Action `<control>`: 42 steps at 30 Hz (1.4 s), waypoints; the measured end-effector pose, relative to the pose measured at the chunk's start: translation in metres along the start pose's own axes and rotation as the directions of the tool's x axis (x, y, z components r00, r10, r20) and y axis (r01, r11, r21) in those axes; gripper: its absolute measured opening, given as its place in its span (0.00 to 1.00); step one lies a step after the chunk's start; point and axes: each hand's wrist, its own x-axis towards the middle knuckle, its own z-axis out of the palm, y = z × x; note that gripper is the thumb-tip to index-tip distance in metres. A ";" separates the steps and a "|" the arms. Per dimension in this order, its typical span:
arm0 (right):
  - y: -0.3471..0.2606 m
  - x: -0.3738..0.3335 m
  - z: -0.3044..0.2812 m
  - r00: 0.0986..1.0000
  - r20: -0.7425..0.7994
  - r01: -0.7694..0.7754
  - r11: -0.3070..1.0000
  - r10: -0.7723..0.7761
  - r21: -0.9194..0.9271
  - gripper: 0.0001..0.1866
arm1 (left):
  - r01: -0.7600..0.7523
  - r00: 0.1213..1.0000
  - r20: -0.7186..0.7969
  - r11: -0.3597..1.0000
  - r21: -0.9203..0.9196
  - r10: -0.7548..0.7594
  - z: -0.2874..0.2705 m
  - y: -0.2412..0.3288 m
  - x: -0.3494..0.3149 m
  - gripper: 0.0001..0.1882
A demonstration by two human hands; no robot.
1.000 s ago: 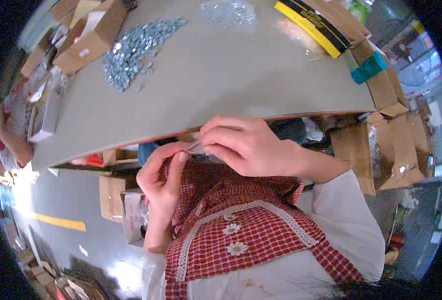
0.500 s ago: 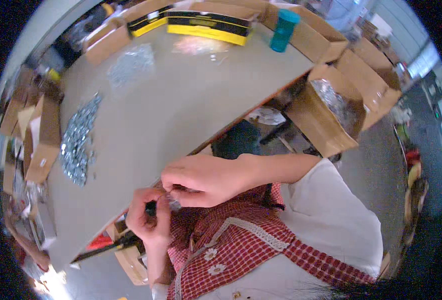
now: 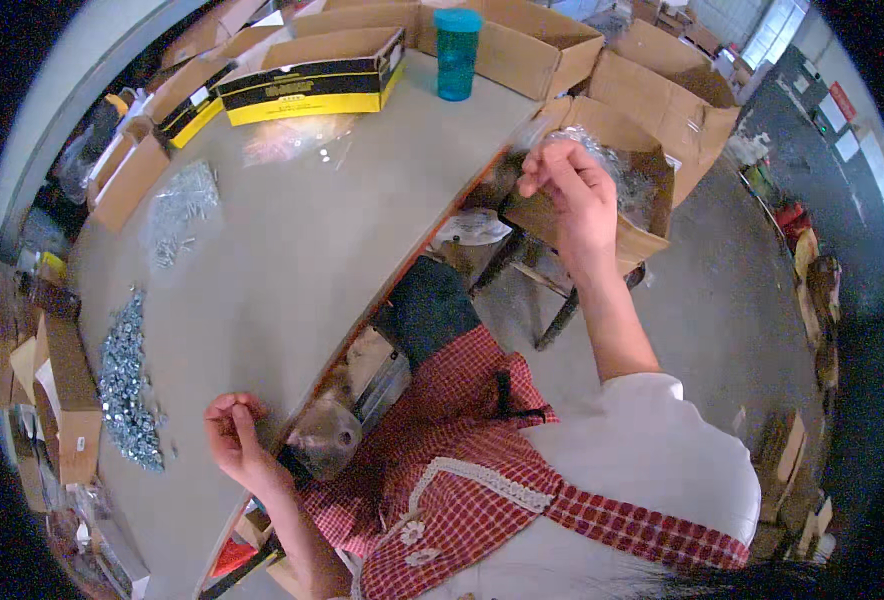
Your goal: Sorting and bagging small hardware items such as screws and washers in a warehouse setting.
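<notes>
My right hand (image 3: 580,200) is raised over the near side of an open cardboard box (image 3: 647,240) that holds clear plastic bags (image 3: 634,180). Its fingers are bent together, and whether anything thin is between them cannot be made out. Over the table's near edge, my left hand (image 3: 232,432) has its fingers curled in; what they hold, if anything, is hidden. To its left lies a long pile of small shiny metal parts (image 3: 127,385). Farther back on the grey table (image 3: 262,270) rests a clear bag of metal pieces (image 3: 180,205).
Black-and-yellow cartons (image 3: 307,85) line the back, near a teal tumbler (image 3: 457,55) and a pinkish heap of plastic bags (image 3: 297,138). Other cardboard boxes (image 3: 74,420) stand at the left edge. Below the table edge sits a clear plastic bag (image 3: 327,438).
My hands were together at the table edge around a small clear piece; now they are apart. The right has gone up and right to the box, the left lower left. The view has shifted.
</notes>
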 end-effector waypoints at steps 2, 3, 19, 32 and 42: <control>0.021 0.011 0.005 0.996 0.090 -0.019 1.000 0.017 0.012 0.08 | -0.076 0.997 0.001 0.985 0.157 0.077 -0.001 -0.004 0.002 0.02; 0.034 0.017 0.017 0.978 0.203 -0.014 0.987 0.047 -0.158 0.10 | -0.076 0.997 -0.007 0.984 0.162 0.078 0.005 -0.003 0.002 0.02; 0.121 0.016 0.147 0.339 0.937 0.866 0.416 -0.081 -0.277 0.08 | -0.181 0.982 0.023 0.895 0.408 0.188 0.008 0.002 -0.011 0.12; 0.037 -0.064 0.187 0.070 0.944 0.022 0.946 0.322 -0.325 0.09 | -0.010 0.994 0.110 0.967 0.256 -0.018 0.021 0.048 -0.019 0.06; 0.044 -0.079 0.191 -0.147 0.939 -0.278 0.898 0.312 -0.342 0.08 | -0.183 0.983 0.064 0.903 0.388 0.171 0.004 0.044 -0.029 0.06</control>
